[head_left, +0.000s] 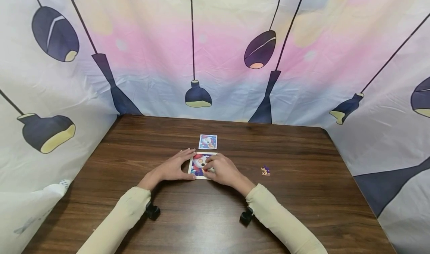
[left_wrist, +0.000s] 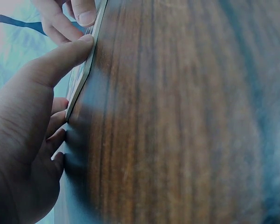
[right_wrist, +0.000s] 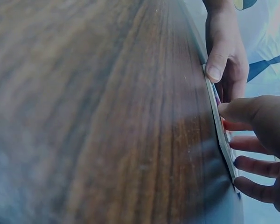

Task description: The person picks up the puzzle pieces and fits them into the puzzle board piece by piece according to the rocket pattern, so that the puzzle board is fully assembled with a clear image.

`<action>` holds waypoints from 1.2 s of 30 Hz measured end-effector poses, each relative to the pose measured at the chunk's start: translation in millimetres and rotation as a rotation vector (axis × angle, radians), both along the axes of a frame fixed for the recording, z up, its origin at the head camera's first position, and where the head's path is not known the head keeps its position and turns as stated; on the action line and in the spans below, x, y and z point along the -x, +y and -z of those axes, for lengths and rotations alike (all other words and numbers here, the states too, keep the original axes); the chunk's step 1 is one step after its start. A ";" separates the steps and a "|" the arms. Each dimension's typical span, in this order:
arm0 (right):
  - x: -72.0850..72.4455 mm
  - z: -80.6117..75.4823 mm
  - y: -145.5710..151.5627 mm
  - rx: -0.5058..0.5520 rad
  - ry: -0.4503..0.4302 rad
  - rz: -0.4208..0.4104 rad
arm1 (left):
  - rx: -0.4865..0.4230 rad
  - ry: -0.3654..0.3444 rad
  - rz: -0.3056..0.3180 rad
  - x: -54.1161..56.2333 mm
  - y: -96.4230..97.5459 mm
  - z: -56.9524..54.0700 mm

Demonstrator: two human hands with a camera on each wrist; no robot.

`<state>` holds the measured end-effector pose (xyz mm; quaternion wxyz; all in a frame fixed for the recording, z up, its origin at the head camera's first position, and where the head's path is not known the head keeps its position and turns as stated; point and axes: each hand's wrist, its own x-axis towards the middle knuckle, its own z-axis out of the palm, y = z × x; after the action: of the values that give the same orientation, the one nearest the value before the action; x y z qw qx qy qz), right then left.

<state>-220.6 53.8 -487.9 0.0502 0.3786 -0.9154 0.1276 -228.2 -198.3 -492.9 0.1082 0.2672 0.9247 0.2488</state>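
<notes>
A small jigsaw puzzle board [head_left: 193, 170] with a pale border and a cartoon picture lies flat on the table. My left hand [head_left: 173, 167] holds it at the left side, the thumb on the near corner and the fingers by the far corner. From the right, my right hand [head_left: 223, 170] reaches over the board and covers part of the picture. In the right wrist view, the right thumb [right_wrist: 242, 109] and spread fingers touch the board [right_wrist: 214, 112]; I see no loose piece between them. In the left wrist view, the left thumb [left_wrist: 65, 58] rests on the board's edge [left_wrist: 91, 60].
Just behind the board lies a square picture card [head_left: 208, 142] with a similar cartoon. A few loose puzzle pieces [head_left: 265, 170] sit together to the right on the brown wooden table [head_left: 208, 224]. A printed curtain [head_left: 151, 41] hangs around the table's back and sides.
</notes>
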 end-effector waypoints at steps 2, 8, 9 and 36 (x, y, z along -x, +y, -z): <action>0.1 -0.9 1.0 -0.001 -0.004 -0.006 | 0.001 -0.002 0.000 0.0 0.3 -0.4; 1.9 -8.0 17.6 0.078 -0.052 -0.015 | 0.011 -0.012 -0.008 -0.4 0.9 -1.4; 2.2 -9.2 22.8 0.097 -0.062 -0.010 | 0.011 -0.016 -0.013 -0.6 1.0 -1.4; -13.1 -4.9 192.5 0.274 0.015 0.181 | -0.015 -0.014 -0.009 -0.7 2.5 -2.5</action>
<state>-207.5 246.3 -483.0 0.1194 0.2850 -0.9193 0.2437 -227.5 -195.8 -490.4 0.1117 0.2620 0.9232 0.2582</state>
